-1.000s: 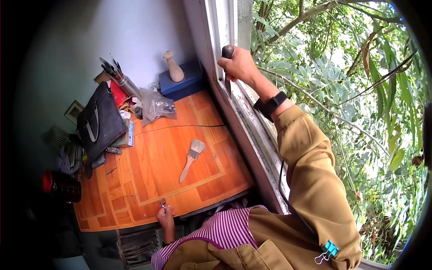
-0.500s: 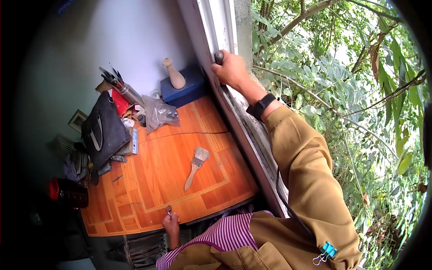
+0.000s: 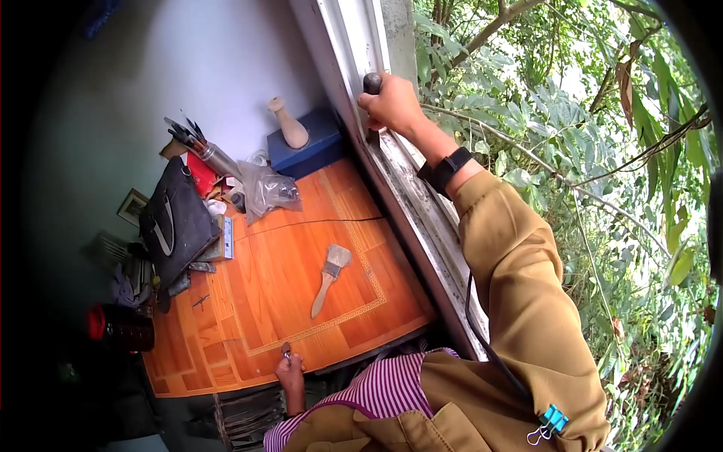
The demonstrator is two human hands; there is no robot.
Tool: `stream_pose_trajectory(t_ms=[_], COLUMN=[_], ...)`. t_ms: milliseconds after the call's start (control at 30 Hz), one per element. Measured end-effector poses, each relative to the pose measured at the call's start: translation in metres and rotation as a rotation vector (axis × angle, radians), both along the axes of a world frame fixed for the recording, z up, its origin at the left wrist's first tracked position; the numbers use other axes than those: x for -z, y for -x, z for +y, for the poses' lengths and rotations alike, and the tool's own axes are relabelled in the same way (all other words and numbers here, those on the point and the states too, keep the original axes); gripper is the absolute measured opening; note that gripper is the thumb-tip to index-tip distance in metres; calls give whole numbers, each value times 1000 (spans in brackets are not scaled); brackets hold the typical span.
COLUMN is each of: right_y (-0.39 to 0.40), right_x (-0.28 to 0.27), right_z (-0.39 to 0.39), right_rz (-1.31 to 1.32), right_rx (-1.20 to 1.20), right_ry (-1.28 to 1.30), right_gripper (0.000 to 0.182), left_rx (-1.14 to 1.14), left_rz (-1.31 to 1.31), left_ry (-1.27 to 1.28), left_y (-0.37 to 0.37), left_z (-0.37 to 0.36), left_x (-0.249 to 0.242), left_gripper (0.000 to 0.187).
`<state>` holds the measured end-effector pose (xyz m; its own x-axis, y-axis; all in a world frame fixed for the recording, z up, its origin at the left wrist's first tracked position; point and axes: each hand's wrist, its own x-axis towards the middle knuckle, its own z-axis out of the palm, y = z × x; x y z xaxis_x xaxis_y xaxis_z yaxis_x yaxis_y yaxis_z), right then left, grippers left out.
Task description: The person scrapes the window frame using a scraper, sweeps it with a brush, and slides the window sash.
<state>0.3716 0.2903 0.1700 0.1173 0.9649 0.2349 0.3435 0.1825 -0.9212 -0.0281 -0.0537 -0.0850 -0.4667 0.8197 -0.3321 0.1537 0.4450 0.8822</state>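
Observation:
My right hand point(image 3: 395, 104), with a black band at the wrist, is closed around a dark round-ended handle point(image 3: 372, 83) over the white window frame point(image 3: 360, 45). The lower end of that tool is mostly hidden by my fingers, near the frame's dirty track. My left hand point(image 3: 291, 371) is low at the table's near edge, its fingers closed on a small tool with a dark rounded tip point(image 3: 286, 349). On the orange wooden table point(image 3: 263, 271) a flat paintbrush point(image 3: 330, 271) with a wooden handle lies between my two hands.
A blue box point(image 3: 307, 147) carries a pale wooden vase-shaped piece point(image 3: 291, 126). Beside it are a clear plastic bag point(image 3: 265, 192), a metal cup of pens point(image 3: 218, 160) and a black bag point(image 3: 175, 226). A red-lidded jar point(image 3: 124, 328) stands left. Foliage point(image 3: 557, 128) shows outside the window.
My right hand has shifted slightly up and to the right along the window frame, still holding the handle. My left hand keeps its hold; the view has moved a little.

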Motion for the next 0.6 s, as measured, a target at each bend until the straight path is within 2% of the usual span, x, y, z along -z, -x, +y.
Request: stream_pose_trajectory(t_ms=[67, 167, 267, 367, 433, 500, 600], right_y=[5, 12, 13, 11, 17, 31, 70], right_x=[11, 14, 19, 4, -22, -40, -59], right_z=[9, 5, 7, -5, -25, -37, -48], right_rz=[-148, -116, -149, -249, -385, -355, -255], right_rx=[68, 49, 63, 88, 195, 196, 106], right_ry=[-139, -92, -177, -279, -371, -404, -614], right_gripper=[21, 26, 26, 29, 29, 29, 22], left_rx=[-8, -13, -20, -9, -2, 1, 6], left_rz=[5, -7, -10, -21, 10, 1, -17], left_ry=[21, 15, 18, 14, 7, -2, 23], left_y=[1, 1, 2, 5, 3, 5, -3], left_z=[1, 1, 1, -2, 0, 1, 2], left_x=[-2, -1, 1, 7, 2, 5, -10], left_gripper=[22, 22, 22, 23, 25, 29, 36])
